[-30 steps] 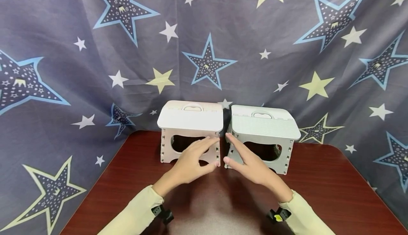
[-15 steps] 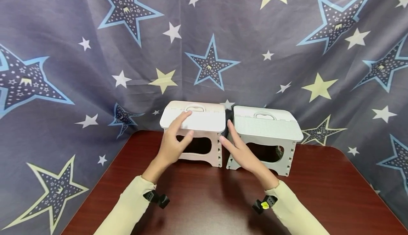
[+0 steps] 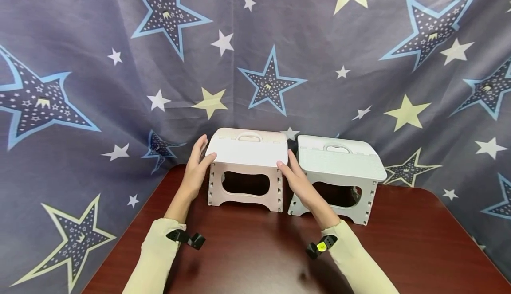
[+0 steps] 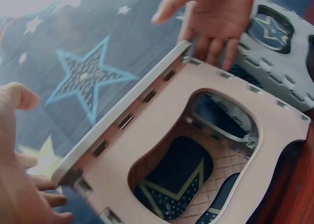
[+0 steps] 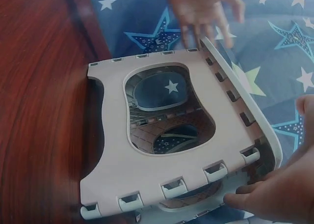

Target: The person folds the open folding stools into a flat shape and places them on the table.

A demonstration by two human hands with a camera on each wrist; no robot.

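A pale pink folding step stool [image 3: 247, 150] with a carry handle stands unfolded on the table. My left hand [image 3: 193, 172] is at its left side, thumb near the front corner of the seat and fingers along the side. At the opposite end, my right hand [image 3: 297, 179] reaches into the gap between the two stools, thumb by the seat's right corner. In the left wrist view, the fingers of the right hand [image 4: 221, 17] point down beside the stool's side panel. The right wrist view has the left hand [image 5: 206, 8] with spread fingers at the far end of the seat.
A pale grey-green folding stool [image 3: 341, 161] stands close to the right of the pink one. Both are on a dark red-brown table [image 3: 247, 249]. Behind them hangs a blue-grey cloth [image 3: 311, 41] printed with stars.
My hands have parted from near each other in front of the stools. The left has swung left to the pink stool's left side; the right has risen slightly to its right corner.
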